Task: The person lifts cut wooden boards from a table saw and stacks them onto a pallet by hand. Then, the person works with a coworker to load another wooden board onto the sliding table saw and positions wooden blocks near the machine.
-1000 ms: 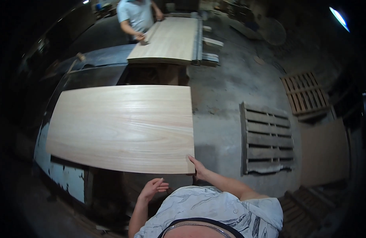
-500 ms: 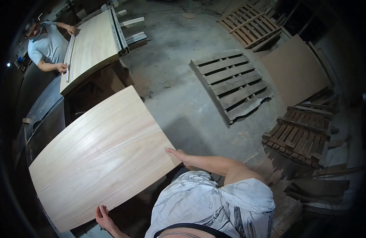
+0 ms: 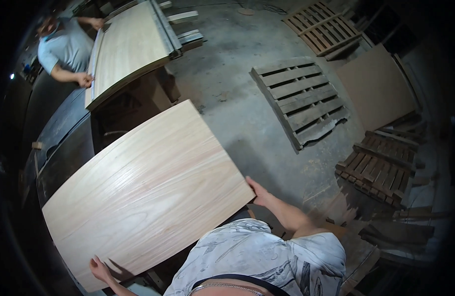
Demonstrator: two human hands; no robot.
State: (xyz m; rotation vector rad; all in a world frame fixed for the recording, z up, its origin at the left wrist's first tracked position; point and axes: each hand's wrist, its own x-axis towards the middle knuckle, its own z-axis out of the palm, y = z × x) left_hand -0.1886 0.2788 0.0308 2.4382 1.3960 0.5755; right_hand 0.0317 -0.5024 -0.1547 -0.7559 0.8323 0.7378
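Observation:
A large pale wooden panel (image 3: pixel 143 192) lies before me at a slant, its grain running lengthwise. My right hand (image 3: pixel 258 191) grips its right edge near the close corner, with some fingers hidden by the edge. Over the panel's near left part is my left hand (image 3: pixel 100 271), fingers loosely stretched and slightly apart, holding nothing. A shadow falls on the wood beside it; whether the fingertips touch the surface is hard to tell.
At the upper left a co-worker (image 3: pixel 69 49) holds a long strip (image 3: pixel 95 61) along another panel's edge (image 3: pixel 133 42). Pallets (image 3: pixel 301 98) lie on the concrete floor to the right, near a brown sheet (image 3: pixel 378 89). A dark machine surface (image 3: pixel 64 170) is at left.
The panel has shifted to the right in view. My right hand has gone from its top face to gripping the edge. My left hand has moved left, over the panel.

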